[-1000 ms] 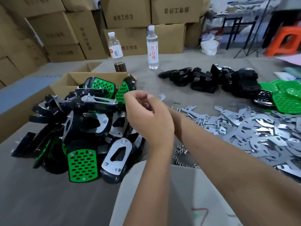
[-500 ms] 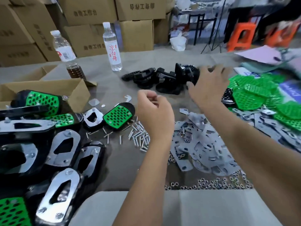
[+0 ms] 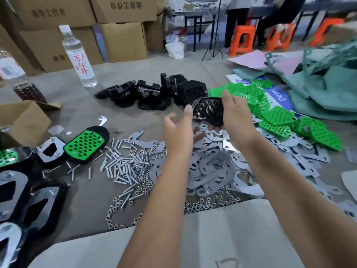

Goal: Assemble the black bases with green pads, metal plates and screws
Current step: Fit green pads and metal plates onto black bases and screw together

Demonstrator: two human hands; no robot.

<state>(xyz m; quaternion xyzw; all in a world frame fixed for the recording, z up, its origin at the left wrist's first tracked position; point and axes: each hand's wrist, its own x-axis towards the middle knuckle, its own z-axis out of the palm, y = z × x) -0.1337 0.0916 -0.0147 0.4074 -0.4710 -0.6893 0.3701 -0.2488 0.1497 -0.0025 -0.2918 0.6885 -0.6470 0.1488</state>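
Hidden: right fingertips, behind base (image 3: 208, 111)
Right hand (image 3: 236, 120): grips base, lifted over plates (image 3: 210, 169)
Left hand (image 3: 178, 132): fingers spread, empty, thumb just beside base
Pads (image 3: 276, 117): heaped right of base

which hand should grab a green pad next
The left hand: it's open and holds nothing, while the right hand grips the black base. The green pads do lie on the right, so it's a reach across.
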